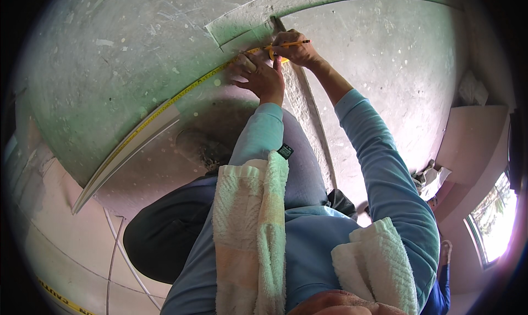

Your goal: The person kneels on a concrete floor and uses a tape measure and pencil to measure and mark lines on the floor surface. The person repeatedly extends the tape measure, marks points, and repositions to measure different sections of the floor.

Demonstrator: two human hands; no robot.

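Note:
A yellow pencil (300, 42) is gripped in my right hand (297, 51), its blunt end pointing right. Just below those fingers, yellow parts of a tape measure's case (284, 60) show, mostly covered by my hands. From there the yellow tape blade (192, 86) runs out to the lower left and lies along a long, pale, narrow strip (118, 153) on the grey floor. My left hand (264, 79) rests over the blade's near part with fingers spread, its thumb up beside the case. The pencil's point is hidden.
A rough groove (308, 103) crosses the concrete floor (379, 56) beside my knee, meeting a rough curved band (242, 23) ahead. Thin pale rods (125, 249) lie at lower left, near yellow caution tape (66, 302). Another person's blue sleeve (443, 287) shows at lower right, below a bright window (492, 221).

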